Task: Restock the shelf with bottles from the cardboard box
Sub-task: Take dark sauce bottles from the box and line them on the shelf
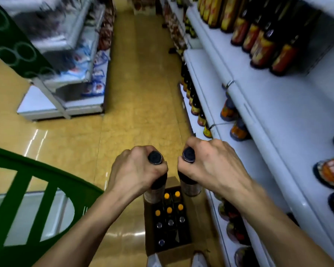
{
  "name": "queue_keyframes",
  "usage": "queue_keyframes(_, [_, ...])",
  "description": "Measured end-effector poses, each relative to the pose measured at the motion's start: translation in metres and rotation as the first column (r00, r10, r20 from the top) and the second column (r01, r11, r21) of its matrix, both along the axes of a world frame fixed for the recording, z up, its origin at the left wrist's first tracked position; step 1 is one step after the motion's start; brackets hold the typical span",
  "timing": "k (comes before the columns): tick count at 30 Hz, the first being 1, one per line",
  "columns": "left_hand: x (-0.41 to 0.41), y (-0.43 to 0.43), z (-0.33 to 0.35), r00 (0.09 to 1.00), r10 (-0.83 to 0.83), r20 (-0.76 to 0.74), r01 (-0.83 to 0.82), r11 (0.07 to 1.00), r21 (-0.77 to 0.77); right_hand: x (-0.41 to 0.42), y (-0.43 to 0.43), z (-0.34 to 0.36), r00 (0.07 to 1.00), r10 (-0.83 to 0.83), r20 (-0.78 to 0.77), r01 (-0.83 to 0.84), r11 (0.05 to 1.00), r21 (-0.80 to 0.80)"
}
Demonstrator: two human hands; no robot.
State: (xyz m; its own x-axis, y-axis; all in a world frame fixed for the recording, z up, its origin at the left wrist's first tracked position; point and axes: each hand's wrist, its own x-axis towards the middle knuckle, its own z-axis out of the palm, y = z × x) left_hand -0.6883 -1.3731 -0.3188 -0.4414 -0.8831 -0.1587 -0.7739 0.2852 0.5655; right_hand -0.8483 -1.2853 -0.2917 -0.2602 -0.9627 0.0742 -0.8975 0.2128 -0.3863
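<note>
My left hand (135,168) clasping a dark-capped bottle (155,158), my right hand (210,164) a second bottle (189,155), cardboard box (174,253) below them, shelf (268,112) edge at right, labels blurred

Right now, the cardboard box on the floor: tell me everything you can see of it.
The cardboard box is brown and open-topped with its flaps spread. It stands on the tan floor beside the white shelf unit. Inside, dark bottles stand upright, with orange caps at the far end, dark caps nearer, and some gaps.
</note>
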Motion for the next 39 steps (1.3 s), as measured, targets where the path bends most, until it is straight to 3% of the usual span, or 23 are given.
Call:
queue_keyframes(8, [-0.004, 0.001, 0.156, 0.997, -0.062, -0.049, 0.050, 0.976, -0.211, 0.008, 0.015, 0.141, 0.996, -0.075, -0.040, 0.070, 0.989, -0.127])
queue_keyframes(16, [-0.008, 0.002, 0.256, 0.973, -0.188, -0.136, 0.126, 0.920, -0.372, 0.008, 0.042, 0.237, 0.975, -0.199, -0.100, 0.167, 0.951, -0.259])
queue_keyframes(31, [-0.070, 0.050, 0.358, 0.784, -0.520, -0.340, 0.342, 0.818, -0.463, -0.018, 0.130, 0.343, 0.878, -0.457, -0.144, 0.336, 0.801, -0.496])
queue_keyframes(39, [-0.126, 0.095, 0.398, 0.672, -0.644, -0.367, 0.420, 0.739, -0.527, -0.048, 0.190, 0.380, 0.802, -0.586, -0.115, 0.414, 0.684, -0.601])
